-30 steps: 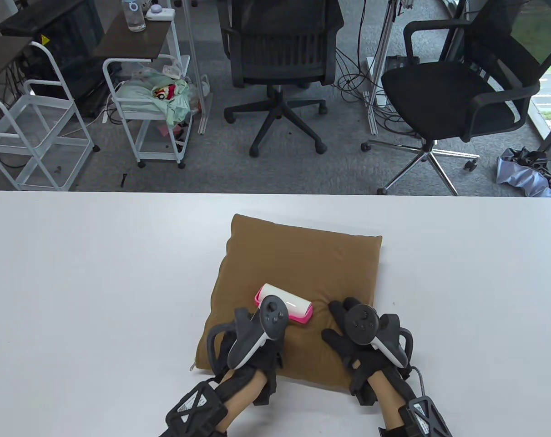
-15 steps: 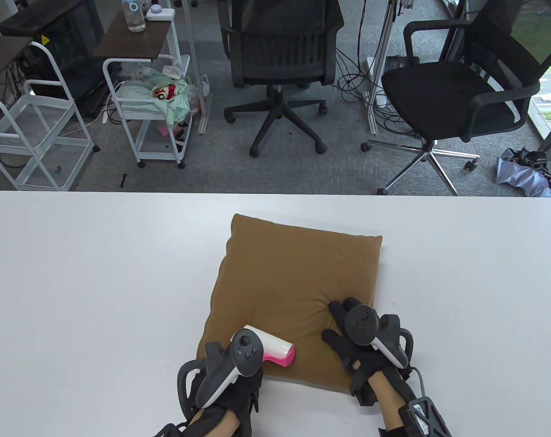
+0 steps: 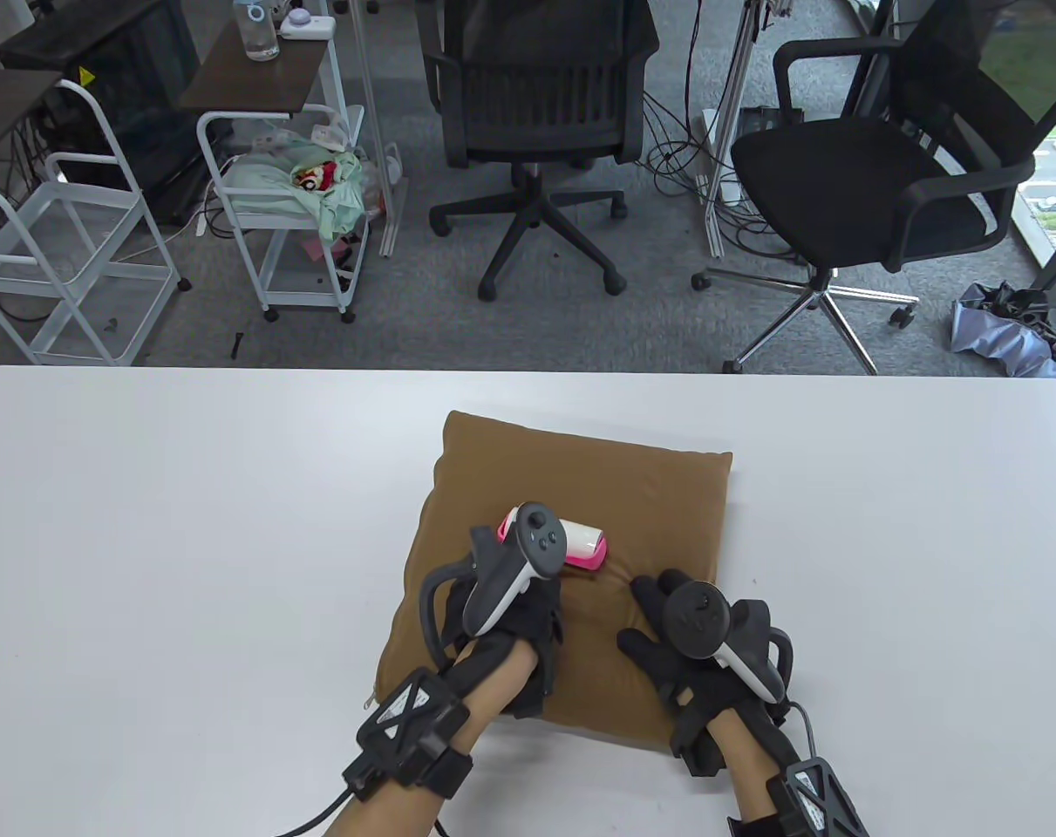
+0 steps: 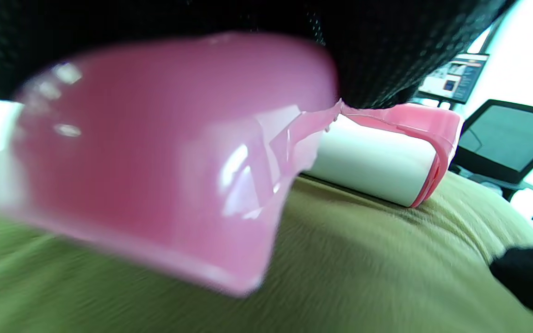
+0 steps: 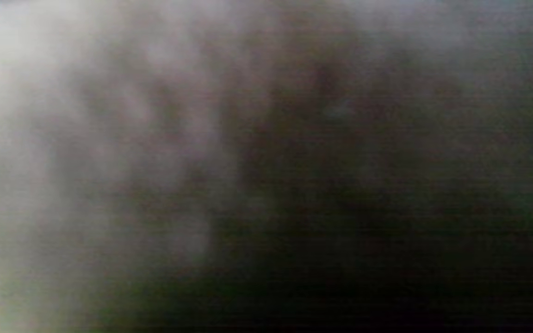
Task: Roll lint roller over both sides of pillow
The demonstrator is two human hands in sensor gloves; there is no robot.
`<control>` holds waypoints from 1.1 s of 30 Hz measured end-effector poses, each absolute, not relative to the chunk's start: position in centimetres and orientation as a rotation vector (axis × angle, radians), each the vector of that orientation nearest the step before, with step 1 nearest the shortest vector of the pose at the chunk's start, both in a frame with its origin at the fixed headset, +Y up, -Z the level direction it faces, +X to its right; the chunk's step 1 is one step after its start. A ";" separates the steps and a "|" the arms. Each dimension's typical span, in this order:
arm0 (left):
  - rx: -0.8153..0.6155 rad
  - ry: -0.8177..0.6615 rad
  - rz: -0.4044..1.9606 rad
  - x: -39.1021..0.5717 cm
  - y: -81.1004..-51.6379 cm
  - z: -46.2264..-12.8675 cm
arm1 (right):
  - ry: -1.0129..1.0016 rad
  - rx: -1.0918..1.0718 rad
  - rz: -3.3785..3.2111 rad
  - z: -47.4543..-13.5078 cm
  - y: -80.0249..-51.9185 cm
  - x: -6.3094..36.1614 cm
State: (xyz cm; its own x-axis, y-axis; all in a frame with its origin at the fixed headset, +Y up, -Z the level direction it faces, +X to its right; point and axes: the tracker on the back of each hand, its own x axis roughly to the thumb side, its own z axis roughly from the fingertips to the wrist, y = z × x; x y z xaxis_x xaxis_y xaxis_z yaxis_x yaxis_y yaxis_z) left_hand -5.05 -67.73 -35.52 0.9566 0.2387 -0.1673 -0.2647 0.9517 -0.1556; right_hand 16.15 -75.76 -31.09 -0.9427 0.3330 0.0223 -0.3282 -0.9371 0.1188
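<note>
Right hand [image 3: 689,641] lies flat, fingers spread, palm pressing the near right part of the brown pillow [image 3: 641,506]; it grasps nothing. Left hand [image 3: 506,610], forearm angled in from the near left, grips the pink handle of the lint roller [image 3: 580,540], its white roll touching the pillow's middle on the white table [image 3: 144,523].

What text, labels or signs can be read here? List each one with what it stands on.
No words or numbers are readable.
Yellow triangle sticker on the black cabinet: too small to read.
Monitor screen in the left wrist view: blurred, unreadable.
Lint roller and pillow: no print visible.
</note>
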 end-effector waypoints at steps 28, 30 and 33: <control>-0.062 0.315 0.363 -9.3 -63.6 -41.7 | 0.170 0.057 2.800 -31.2 -75.8 16.2; -0.045 0.355 0.383 -10.6 -64.5 -42.2 | 0.170 0.056 2.798 -31.2 -75.8 16.2; -0.067 0.366 0.440 -12.3 -67.0 -42.8 | 0.168 0.056 2.797 -31.2 -75.8 16.2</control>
State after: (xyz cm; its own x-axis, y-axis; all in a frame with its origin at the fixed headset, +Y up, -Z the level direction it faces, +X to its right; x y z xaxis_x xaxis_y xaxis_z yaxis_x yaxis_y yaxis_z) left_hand -12.30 -67.00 -42.82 0.8408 0.4038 -0.3607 -0.4277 0.9038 0.0150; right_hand 16.19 -75.79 -31.15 -0.9424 0.3340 0.0189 -0.3293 -0.9361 0.1232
